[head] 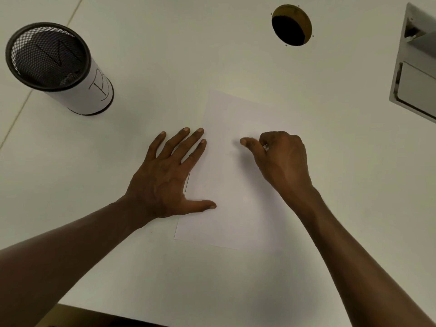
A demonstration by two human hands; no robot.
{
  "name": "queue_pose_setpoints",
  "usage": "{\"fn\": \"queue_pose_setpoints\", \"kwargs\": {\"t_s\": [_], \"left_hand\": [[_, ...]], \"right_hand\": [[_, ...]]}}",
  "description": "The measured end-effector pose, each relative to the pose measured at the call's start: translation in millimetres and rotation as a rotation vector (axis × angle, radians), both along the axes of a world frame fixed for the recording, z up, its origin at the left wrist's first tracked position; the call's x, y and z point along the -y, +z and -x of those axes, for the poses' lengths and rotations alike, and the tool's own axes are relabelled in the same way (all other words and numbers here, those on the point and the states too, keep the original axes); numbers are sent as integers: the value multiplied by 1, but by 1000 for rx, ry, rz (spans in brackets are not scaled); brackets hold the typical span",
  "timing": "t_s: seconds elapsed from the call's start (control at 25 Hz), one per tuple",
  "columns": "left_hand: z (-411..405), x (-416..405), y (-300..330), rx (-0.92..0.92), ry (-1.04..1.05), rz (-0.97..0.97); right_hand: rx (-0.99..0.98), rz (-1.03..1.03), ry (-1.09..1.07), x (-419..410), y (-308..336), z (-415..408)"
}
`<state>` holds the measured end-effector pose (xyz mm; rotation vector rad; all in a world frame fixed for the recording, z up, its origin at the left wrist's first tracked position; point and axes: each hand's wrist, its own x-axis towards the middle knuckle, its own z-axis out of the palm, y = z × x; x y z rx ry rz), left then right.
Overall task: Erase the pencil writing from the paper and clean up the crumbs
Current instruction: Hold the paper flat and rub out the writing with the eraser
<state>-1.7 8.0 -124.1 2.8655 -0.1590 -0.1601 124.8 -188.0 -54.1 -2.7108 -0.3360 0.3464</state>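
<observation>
Head view — left hand [165,178] flat on paper [236,197], right hand [280,156] curled.

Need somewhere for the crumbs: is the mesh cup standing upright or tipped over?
Upright. The mesh cup stands on its base on the table, rim facing up.

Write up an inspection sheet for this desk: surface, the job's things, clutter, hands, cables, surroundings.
Surface: white desk, a round cable hole at the far side.
Job's things: white paper lies flat; faint pencil marks near the right hand; eraser not clearly visible; crumbs too small to tell.
Clutter: black mesh cup with a white paper wrap, far left.
Hands: left hand flat and open, pinning the paper's left edge; right hand curled on the paper, grip closed on something small and mostly hidden.
Cables: nothing seen.
Surroundings: grey metal fixture at the right edge; dark floor past the near edge.
</observation>
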Motion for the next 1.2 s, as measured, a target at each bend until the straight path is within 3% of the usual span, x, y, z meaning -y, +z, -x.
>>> {"fn": "queue_pose_setpoints", "kwargs": {"t_s": [0.12, 0.36, 0.56, 0.88, 1.08, 1.2], "left_hand": [[0, -1, -1, 4, 2, 8], [1, 0, -1, 44, 15, 32], [2, 0, -1, 69, 22, 59], [4, 2, 4, 101, 33, 64], [6, 4, 11, 59, 65, 154], [20, 14, 21, 64, 265, 341]], "right_hand": [[-116, -47, 35, 0, 0, 0], [-130, 44, 69, -1, 11, 0], [16, 132, 86, -6, 10, 19], [-156, -261, -93, -3, 7, 41], [82, -187, 24, -2, 3, 42], [180, -304, -161, 11, 0, 43]]}}
